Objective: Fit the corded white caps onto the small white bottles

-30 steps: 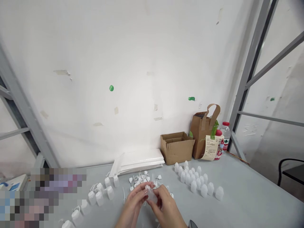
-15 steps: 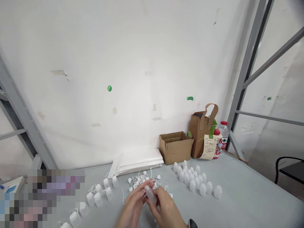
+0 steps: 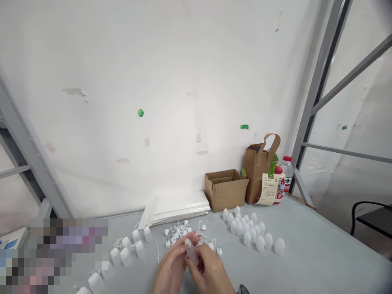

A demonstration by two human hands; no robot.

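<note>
A small translucent white plastic bottle is held tilted in front of me, above the table. My right hand is closed around its body, thumb on the near side. My left hand is closed at its top end, thumb and fingers at the neck. Just behind my hands lies a loose pile of white caps with looped straps, partly covered by my fingers. To the right, several upright translucent domed pieces stand in a cluster. On the left, several small white bottles fitted with strapped caps stand in rows.
Flat white packets are stacked at the back of the grey table. Behind the domed pieces stand an open cardboard box, a brown paper bag and red-capped bottles. Grey metal posts rise on both sides.
The small bottle has turned slightly between my hands, and its top has shifted a little left. My right hand has moved slightly left. Objects on the table keep their places.
</note>
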